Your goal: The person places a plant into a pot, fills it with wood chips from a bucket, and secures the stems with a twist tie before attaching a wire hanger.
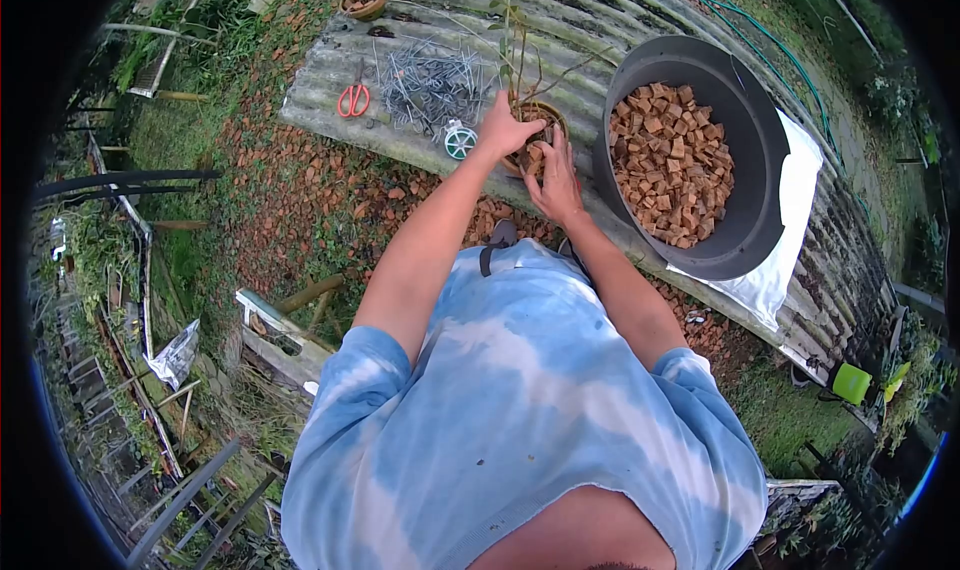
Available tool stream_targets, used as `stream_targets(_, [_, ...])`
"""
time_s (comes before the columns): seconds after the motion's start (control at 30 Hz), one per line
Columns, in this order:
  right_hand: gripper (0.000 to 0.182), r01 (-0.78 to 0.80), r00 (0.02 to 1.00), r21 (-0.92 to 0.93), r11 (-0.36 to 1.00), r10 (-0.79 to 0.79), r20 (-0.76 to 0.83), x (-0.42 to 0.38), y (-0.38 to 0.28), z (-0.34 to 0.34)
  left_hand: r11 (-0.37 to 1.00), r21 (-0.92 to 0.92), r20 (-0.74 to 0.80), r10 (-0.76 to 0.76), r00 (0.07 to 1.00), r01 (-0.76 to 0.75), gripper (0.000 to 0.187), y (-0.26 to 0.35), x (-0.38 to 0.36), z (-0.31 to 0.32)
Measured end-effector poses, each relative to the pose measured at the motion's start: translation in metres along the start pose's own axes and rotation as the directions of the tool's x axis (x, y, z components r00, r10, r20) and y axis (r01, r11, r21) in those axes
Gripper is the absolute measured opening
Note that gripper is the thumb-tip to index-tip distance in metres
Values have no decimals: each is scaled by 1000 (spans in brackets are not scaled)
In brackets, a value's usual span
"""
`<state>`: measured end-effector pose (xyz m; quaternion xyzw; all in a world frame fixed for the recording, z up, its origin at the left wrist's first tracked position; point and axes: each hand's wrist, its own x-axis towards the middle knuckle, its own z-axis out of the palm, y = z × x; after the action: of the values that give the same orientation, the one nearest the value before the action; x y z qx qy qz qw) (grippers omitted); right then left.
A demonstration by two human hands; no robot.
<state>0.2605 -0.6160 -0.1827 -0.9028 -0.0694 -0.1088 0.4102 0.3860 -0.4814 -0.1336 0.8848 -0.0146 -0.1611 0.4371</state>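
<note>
A leafy plant [508,40] with thin stems stands in a round clay-coloured pot [562,116] on the corrugated sheet table. My left hand [503,130] holds the plant low down at the pot's left side, the stems passing between thumb and index finger. Its other fingers are partly hidden. My right hand [557,184] reaches over the near right rim, fingers stretched out and thumb apart. Between that thumb and the fingers, brown chunks [537,157] show in the pot. To the right stands a large black tub [752,185] with brown husk-like chunks [672,160] inside.
Left of the pot lie red-handled scissors [353,101], a heap of grey wire-like pieces [430,80] and a green-and-white spool [460,141]. White sheeting [775,280] sticks out under the tub. Another pot [364,2] stands at the far edge; a green hose [760,32] runs behind.
</note>
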Motion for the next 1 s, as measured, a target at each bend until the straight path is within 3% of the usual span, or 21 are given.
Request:
stream_targets(0.1, [62,-38,999,-190,981,44,27,-1,-1,-4,1000,-8,-2,10,1000,-10,90,1,-1,-1])
stream_targets(0.2, [74,-137,988,-222,965,150,42,-3,-4,-4,1000,-22,1,14,1000,-14,90,0,-3,-2])
stream_targets(0.3, [82,-238,965,-178,955,253,69,0,-4,-5,1000,-20,3,20,1000,-19,89,3,-5,-4])
stream_targets(0.5, [77,-289,952,-159,944,300,52,3,-5,-2,998,-55,40,-22,999,24,90,10,-8,-9])
stream_targets(0.6, [72,-215,976,-303,928,211,-45,1,-10,-5,999,-43,49,-19,999,21,91,12,-8,-10])
stream_targets(0.8, [63,-12,994,-267,964,-18,-112,-5,-14,-13,998,55,44,2,999,-5,91,9,-2,-4])
stream_targets(0.9, [61,35,996,-180,983,-50,-80,-6,-15,-15,998,61,54,10,998,-14,91,15,-6,-7])
stream_targets(1.0, [61,170,985,-140,976,-164,50,-3,-20,-21,998,64,75,7,997,-12,93,15,-5,-8])
